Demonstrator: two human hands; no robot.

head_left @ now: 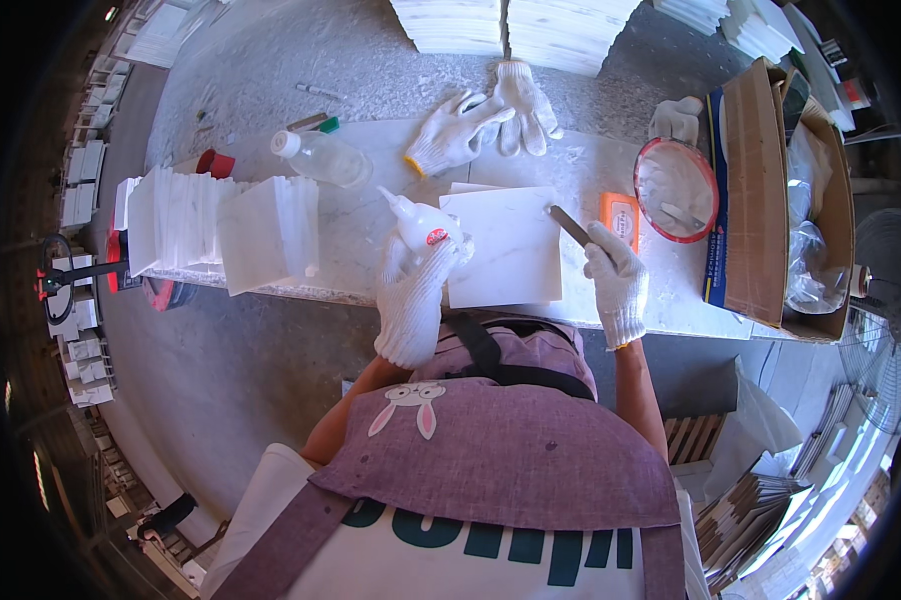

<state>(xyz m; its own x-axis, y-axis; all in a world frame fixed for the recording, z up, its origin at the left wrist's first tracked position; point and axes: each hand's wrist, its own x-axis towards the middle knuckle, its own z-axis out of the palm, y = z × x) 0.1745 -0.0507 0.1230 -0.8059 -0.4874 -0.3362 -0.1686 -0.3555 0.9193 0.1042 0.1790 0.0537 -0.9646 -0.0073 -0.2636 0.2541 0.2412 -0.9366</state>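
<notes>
My left hand (411,290), in a white knit glove, is closed around a white squeeze bottle (421,218) with a pointed nozzle and a red label. The nozzle points up and to the left. My right hand (619,283), gloved too, grips a narrow, flat grey-brown strip-like tool (571,226); its far tip is at the right edge of a square white tile (506,250). The tile lies on the table between both hands, slightly overlapping another white piece behind it. An orange box (621,212) lies just beyond my right hand.
Left on the table (351,285) stand upright white tiles (221,228), a clear bottle (336,162) and a red cup (215,164). Loose gloves (461,132) lie behind the tile. Rightward are a red-rimmed bowl (677,165) of white paste and a cardboard box (756,200). Tile stacks (561,35) stand at the back.
</notes>
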